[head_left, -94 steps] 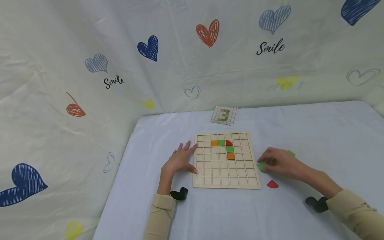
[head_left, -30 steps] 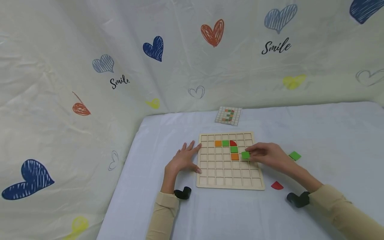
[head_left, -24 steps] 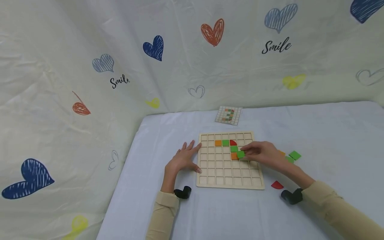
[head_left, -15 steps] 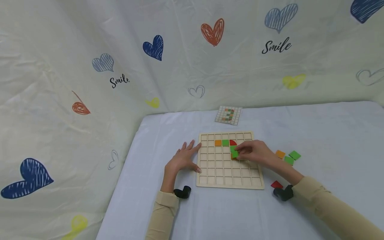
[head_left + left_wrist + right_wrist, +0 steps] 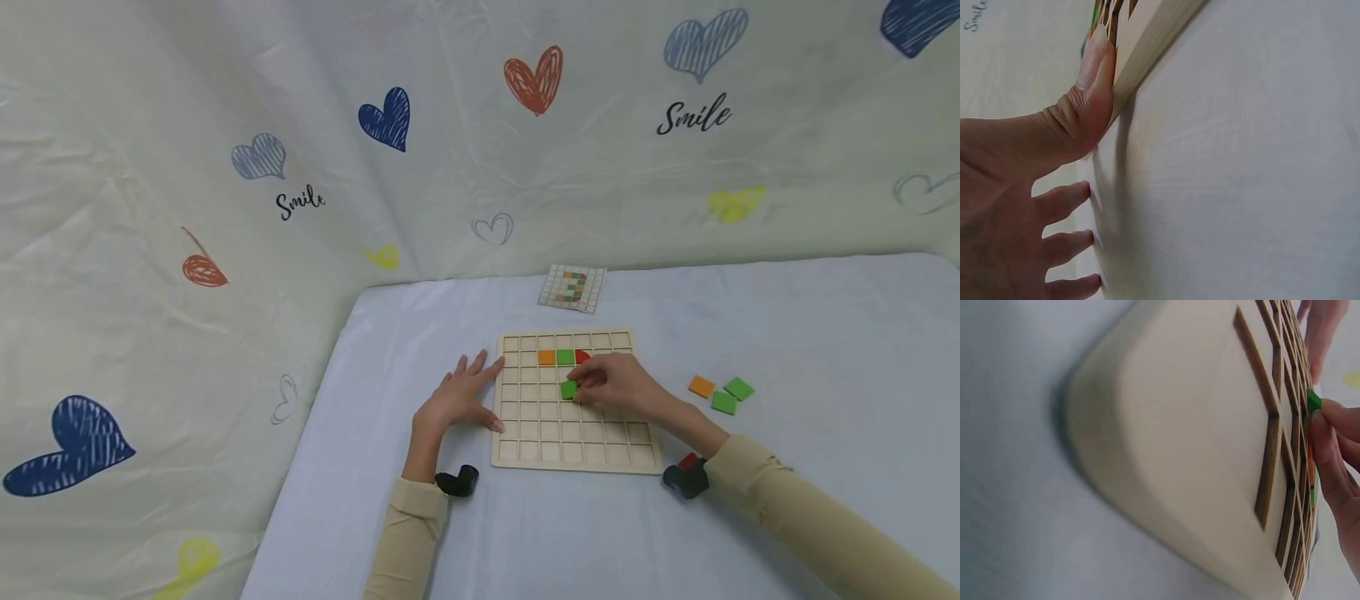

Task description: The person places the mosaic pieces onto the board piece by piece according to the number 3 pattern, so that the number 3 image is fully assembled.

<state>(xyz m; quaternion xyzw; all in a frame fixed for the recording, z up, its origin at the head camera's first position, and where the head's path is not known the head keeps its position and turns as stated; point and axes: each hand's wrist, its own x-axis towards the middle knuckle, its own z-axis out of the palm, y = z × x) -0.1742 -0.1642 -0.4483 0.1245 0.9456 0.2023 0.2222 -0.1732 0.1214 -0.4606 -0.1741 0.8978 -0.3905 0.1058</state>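
Observation:
A wooden grid board (image 5: 525, 455) lies on the white-covered table. My left hand (image 5: 453, 402) rests at its left edge with fingers spread, the thumb (image 5: 1094, 87) touching the board's side in the left wrist view. Between thumb and fingertips my right hand (image 5: 618, 383) pinches a green square tile (image 5: 568, 390) over the middle of the grid; the right wrist view shows that green tile (image 5: 1314, 400) at the fingertips. In the upper rows sit an orange tile (image 5: 546, 357), a green tile (image 5: 565, 357) and a partly covered red tile (image 5: 582, 357). The right hand hides the cells beneath it.
Right of the board lie an orange tile (image 5: 702, 386) and two green tiles (image 5: 738, 388). A red piece (image 5: 687, 461) is partly behind the black wrist device (image 5: 686, 479). A printed pattern card (image 5: 572, 289) lies behind the board, before a patterned cloth backdrop.
My right hand has picked up the green tile from the table right of the board and carried it left over the grid. The left hand stays at the board's edge.

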